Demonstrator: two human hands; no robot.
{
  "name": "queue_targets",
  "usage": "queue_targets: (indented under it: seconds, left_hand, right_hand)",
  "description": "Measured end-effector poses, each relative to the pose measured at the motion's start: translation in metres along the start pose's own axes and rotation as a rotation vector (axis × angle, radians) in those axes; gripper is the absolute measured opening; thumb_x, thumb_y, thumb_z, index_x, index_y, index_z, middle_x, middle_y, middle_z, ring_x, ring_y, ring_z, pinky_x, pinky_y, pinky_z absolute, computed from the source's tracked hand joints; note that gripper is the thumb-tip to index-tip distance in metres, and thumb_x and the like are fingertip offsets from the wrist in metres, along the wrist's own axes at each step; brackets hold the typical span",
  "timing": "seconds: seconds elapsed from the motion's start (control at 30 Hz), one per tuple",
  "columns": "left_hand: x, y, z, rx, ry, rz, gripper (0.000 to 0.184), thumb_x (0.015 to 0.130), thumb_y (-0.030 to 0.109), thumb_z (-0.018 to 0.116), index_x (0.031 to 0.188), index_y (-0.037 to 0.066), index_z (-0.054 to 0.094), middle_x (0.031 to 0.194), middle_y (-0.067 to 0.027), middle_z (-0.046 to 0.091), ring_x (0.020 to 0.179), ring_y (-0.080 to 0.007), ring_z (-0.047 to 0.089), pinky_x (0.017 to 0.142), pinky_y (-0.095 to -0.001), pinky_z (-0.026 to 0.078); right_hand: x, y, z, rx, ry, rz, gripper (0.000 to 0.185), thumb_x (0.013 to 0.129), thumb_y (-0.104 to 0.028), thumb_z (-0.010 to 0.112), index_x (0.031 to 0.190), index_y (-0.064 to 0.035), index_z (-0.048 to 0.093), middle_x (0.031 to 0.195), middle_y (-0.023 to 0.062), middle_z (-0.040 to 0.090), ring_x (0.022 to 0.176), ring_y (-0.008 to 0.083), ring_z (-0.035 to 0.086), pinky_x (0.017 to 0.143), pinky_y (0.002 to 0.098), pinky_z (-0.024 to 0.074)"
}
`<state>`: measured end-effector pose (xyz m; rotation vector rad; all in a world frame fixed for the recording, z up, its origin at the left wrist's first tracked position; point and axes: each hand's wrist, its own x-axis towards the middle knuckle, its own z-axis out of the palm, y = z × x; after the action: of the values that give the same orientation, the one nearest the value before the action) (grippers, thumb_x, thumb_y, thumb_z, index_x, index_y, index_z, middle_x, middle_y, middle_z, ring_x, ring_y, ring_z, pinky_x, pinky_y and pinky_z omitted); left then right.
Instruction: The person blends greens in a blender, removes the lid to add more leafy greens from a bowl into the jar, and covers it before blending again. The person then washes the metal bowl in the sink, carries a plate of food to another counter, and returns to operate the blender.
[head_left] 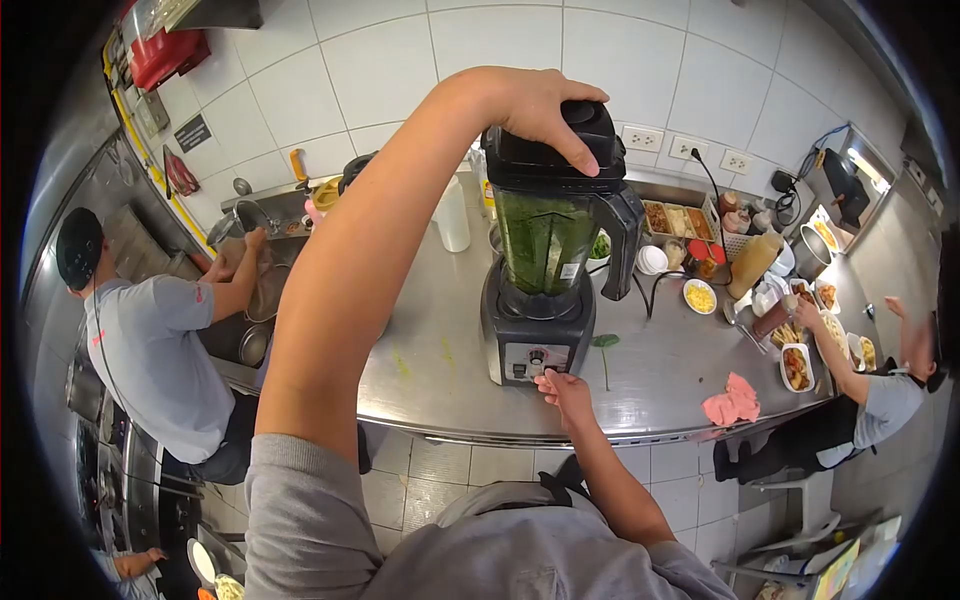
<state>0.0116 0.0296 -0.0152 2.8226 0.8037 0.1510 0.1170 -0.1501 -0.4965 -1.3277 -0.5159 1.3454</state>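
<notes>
A blender stands on the steel counter, its clear jug holding a dark green leafy mixture. My left hand is laid over the black blender lid, gripping it from above, with the thumb reaching down over the front. Down at the base, my right hand has its fingers pinched together against the lower right of the control panel. The knob shows just above those fingertips; what they press or hold is hidden. A green leaf on a stem lies right of the base.
Seasoning trays, a bowl of yellow shreds and a pink cloth are on the right. One co-worker works at a sink at left; another reaches over food dishes at right. A cord hangs from the wall socket.
</notes>
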Motion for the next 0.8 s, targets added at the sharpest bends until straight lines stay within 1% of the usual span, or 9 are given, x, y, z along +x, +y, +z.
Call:
queue_targets:
  seconds: [0.07,0.13,0.27,0.33,0.57,0.67,0.73,0.8]
  left_hand:
    - [0.000,-0.001,-0.001,0.006,0.013,-0.013,0.110,0.058,0.062,0.084,0.151,0.021,0.041,0.145,-0.0172,0.046,0.133,-0.0370,0.047,0.109,-0.0460,0.043]
    - [0.002,-0.002,0.000,-0.010,0.002,0.016,0.110,0.058,0.061,0.084,0.151,0.020,0.042,0.144,-0.0172,0.047,0.132,-0.0369,0.048,0.108,-0.0455,0.044]
    - [0.000,-0.004,0.002,0.019,0.031,0.009,0.108,0.058,0.060,0.083,0.150,0.019,0.043,0.144,-0.0176,0.047,0.131,-0.0369,0.049,0.107,-0.0458,0.044]
    - [0.001,-0.006,0.002,-0.012,0.017,0.038,0.107,0.058,0.060,0.083,0.150,0.019,0.044,0.143,-0.0181,0.049,0.130,-0.0375,0.050,0.106,-0.0456,0.045]
    - [0.002,-0.007,0.001,0.006,0.037,0.040,0.107,0.057,0.060,0.083,0.149,0.018,0.046,0.142,-0.0195,0.051,0.127,-0.0378,0.053,0.105,-0.0448,0.046]
    - [0.005,-0.010,0.001,-0.021,0.022,0.051,0.107,0.057,0.061,0.083,0.149,0.019,0.046,0.142,-0.0195,0.051,0.127,-0.0379,0.053,0.105,-0.0449,0.046]
    - [0.007,-0.010,0.002,-0.005,0.037,0.035,0.113,0.052,0.061,0.086,0.150,0.023,0.044,0.142,-0.0162,0.054,0.125,-0.0368,0.056,0.104,-0.0448,0.048]
    - [0.007,-0.010,0.002,0.011,0.041,0.030,0.114,0.052,0.061,0.085,0.151,0.023,0.043,0.142,-0.0162,0.054,0.126,-0.0368,0.056,0.105,-0.0451,0.048]
  right_hand:
    - [0.002,0.002,0.000,0.003,-0.003,-0.034,0.026,0.095,-0.030,0.067,0.096,-0.0036,0.070,0.099,0.0085,0.075,0.083,0.0102,0.066,0.071,0.0240,0.0496]
    - [0.001,0.005,0.002,-0.009,0.004,-0.063,0.026,0.096,-0.029,0.067,0.095,-0.0031,0.070,0.099,0.0086,0.075,0.083,0.0104,0.066,0.072,0.0240,0.0497]
    - [0.002,0.011,0.003,0.000,0.001,-0.126,0.027,0.097,-0.028,0.065,0.095,-0.0019,0.070,0.098,0.0087,0.075,0.083,0.0112,0.066,0.075,0.0247,0.0501]
    - [0.002,0.013,0.002,-0.011,0.005,-0.125,0.027,0.097,-0.029,0.065,0.096,-0.0019,0.070,0.098,0.0086,0.075,0.083,0.0113,0.067,0.075,0.0249,0.0503]
    - [0.000,0.010,0.001,-0.018,-0.002,-0.126,0.027,0.097,-0.028,0.065,0.098,-0.0016,0.071,0.098,0.0087,0.075,0.083,0.0111,0.067,0.076,0.0244,0.0507]
    - [0.000,0.009,0.001,-0.006,-0.007,-0.115,0.027,0.097,-0.028,0.065,0.098,-0.0014,0.070,0.098,0.0087,0.075,0.083,0.0108,0.067,0.075,0.0244,0.0507]
    - [-0.001,0.009,0.002,-0.007,-0.004,-0.115,0.027,0.097,-0.028,0.066,0.098,-0.0012,0.070,0.098,0.0089,0.075,0.082,0.0108,0.067,0.075,0.0244,0.0507]
    - [-0.001,0.009,0.002,-0.009,0.000,-0.115,0.028,0.097,-0.028,0.066,0.097,-0.0011,0.070,0.098,0.0090,0.075,0.082,0.0107,0.067,0.075,0.0244,0.0507]
